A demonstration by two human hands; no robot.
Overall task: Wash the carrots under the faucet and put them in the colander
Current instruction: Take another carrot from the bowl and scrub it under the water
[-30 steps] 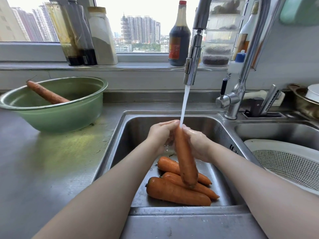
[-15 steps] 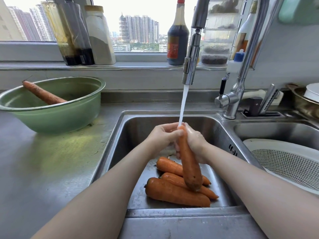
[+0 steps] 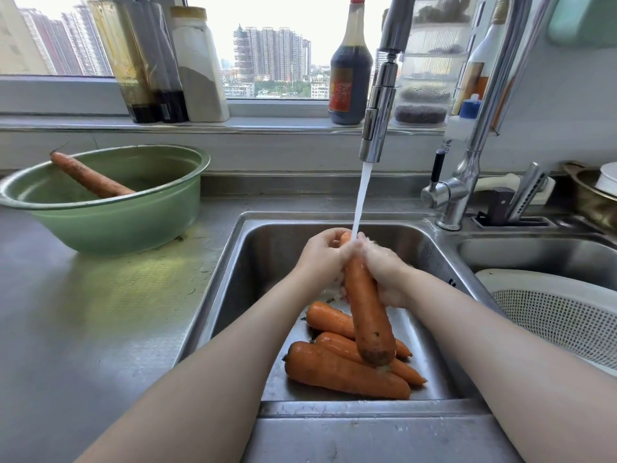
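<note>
The carrot being washed hangs nearly upright in the sink basin, its thin end up between both hands and its blunt, dirt-flecked end pointing down toward the viewer. The left hand curls round the upper tip from the left, and the right hand wraps the shaft just below it from the right; the two hands are pressed close together on the same carrot, fingertips almost meeting at the top. A stream of water falls from the faucet spray head directly above the hands and lands where they meet. Below the hands, on the basin floor, three more carrots lie side by side, touching one another, with the held carrot's lower end hanging in front of them. To the right of the right hand, in the neighbouring basin, sits the white colander; no carrot shows in the visible part. Well to the left of the left hand, a green bowl stands on the steel counter, with one unwashed carrot leaning against its rim.
</note>
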